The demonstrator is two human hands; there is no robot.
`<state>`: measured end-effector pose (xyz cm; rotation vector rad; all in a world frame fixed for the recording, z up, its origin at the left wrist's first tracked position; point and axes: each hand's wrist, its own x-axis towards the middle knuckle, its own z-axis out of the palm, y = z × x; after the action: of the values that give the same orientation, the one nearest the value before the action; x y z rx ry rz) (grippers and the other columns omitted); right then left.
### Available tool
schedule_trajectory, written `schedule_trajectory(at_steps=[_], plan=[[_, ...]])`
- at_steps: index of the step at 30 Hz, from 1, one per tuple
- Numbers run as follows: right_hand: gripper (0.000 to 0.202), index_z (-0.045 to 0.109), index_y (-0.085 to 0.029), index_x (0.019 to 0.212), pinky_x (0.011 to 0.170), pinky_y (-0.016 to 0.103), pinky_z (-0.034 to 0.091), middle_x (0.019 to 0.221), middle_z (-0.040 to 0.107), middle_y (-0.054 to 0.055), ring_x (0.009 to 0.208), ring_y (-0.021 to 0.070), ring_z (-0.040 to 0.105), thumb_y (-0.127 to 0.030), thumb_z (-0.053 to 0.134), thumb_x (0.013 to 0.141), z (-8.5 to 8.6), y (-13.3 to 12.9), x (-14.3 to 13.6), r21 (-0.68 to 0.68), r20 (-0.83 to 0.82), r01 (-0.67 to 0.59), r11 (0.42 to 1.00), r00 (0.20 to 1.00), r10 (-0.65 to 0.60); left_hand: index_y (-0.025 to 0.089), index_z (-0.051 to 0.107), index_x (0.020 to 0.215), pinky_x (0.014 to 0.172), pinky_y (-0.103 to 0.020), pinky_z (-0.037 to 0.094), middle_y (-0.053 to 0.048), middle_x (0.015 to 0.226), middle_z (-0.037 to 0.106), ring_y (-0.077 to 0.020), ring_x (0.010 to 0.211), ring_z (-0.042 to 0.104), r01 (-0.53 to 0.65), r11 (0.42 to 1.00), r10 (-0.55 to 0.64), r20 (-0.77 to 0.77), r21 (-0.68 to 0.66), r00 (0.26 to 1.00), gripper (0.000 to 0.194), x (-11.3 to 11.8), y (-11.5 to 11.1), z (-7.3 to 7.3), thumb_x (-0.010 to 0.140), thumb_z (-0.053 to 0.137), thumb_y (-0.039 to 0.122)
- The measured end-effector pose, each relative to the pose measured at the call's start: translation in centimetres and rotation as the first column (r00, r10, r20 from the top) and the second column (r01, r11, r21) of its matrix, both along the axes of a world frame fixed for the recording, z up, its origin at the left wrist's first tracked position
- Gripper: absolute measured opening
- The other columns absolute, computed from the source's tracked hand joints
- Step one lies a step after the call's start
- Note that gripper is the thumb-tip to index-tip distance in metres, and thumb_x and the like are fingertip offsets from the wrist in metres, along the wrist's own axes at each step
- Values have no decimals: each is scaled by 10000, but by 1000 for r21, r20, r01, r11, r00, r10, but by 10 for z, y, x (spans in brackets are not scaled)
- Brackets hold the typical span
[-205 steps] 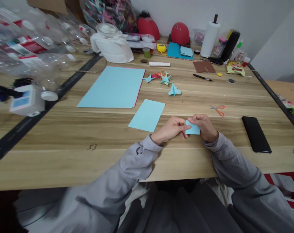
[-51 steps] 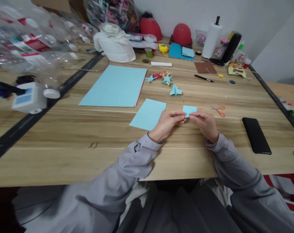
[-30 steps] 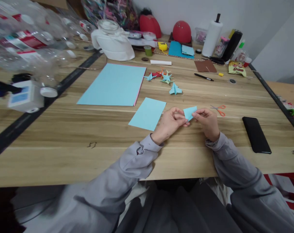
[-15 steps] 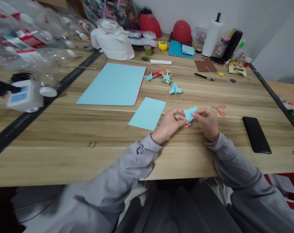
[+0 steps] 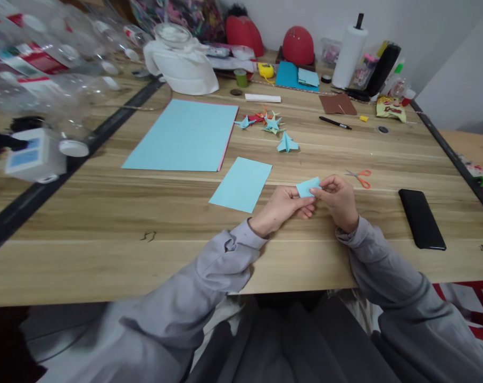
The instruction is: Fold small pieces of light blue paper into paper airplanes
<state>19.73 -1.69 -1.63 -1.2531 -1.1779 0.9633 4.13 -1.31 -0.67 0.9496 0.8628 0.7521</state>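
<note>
A small folded piece of light blue paper (image 5: 306, 187) is held between both hands, just above the wooden table. My left hand (image 5: 284, 206) grips its lower left part, thumb on top and fingers beneath. At its right side my right hand (image 5: 338, 199) pinches the edge between thumb and forefinger. Left of the hands lies a flat blue sheet (image 5: 241, 184). Beyond them sit a blue folded paper plane (image 5: 287, 143) and a cluster of small coloured paper figures (image 5: 272, 123). Orange-handled scissors (image 5: 360, 177) rest just past my right hand.
A large blue sheet stack (image 5: 181, 135) lies at the left, near plastic bottles (image 5: 46, 58) and a white box (image 5: 36, 157). At the right is a black phone (image 5: 422, 219). A pen (image 5: 334, 123), brown paper (image 5: 338, 105) and a paper roll (image 5: 349, 56) stand farther back.
The small blue paper has turned in my hands: its pointed lower end no longer shows, and it now looks like a flatter strip. Both hands still hold it. The view has shifted slightly.
</note>
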Motion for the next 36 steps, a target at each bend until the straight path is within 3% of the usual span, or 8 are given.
schedule_trajectory(at_steps=[6,11,23,29,36], plan=[[553,580,-213,886,589,268,502,682,663,-34,595,124,614,-529,875,541,1,-1,0,-52,-145,-111,992,984,102,81,693,712,508,-235,530,-63,628,713,-118,493,640,-7,1000,7,25,-14,1000,173,-2,-1,0,727,809,209],[457,666,-189,686,579,267,478,607,632,-16,555,111,556,-611,816,595,2,-2,0,-113,-209,-201,973,962,174,84,714,735,492,-219,512,-63,629,716,-112,490,634,-27,1000,27,34,-2,999,185,-3,0,-1,716,823,233],[441,652,-192,564,569,267,443,539,613,-11,532,112,523,-604,800,622,6,-3,0,-67,-82,-142,988,987,137,63,722,749,505,-208,534,-71,631,721,-116,505,652,-16,999,17,17,-28,1000,147,-2,0,4,697,828,149],[448,647,-200,561,577,272,457,533,621,-6,522,116,532,-623,771,640,6,0,2,-69,-56,-132,989,990,129,72,718,752,624,-234,594,-94,721,748,-140,626,712,48,993,-40,82,-103,996,29,-4,1,4,754,745,60],[470,649,-202,555,555,269,445,527,624,-4,511,115,524,-652,773,615,7,1,4,-93,-66,-135,987,989,129,72,742,806,709,-255,609,-126,823,771,-164,722,739,140,981,-119,151,-137,981,95,-10,3,6,714,752,48]])
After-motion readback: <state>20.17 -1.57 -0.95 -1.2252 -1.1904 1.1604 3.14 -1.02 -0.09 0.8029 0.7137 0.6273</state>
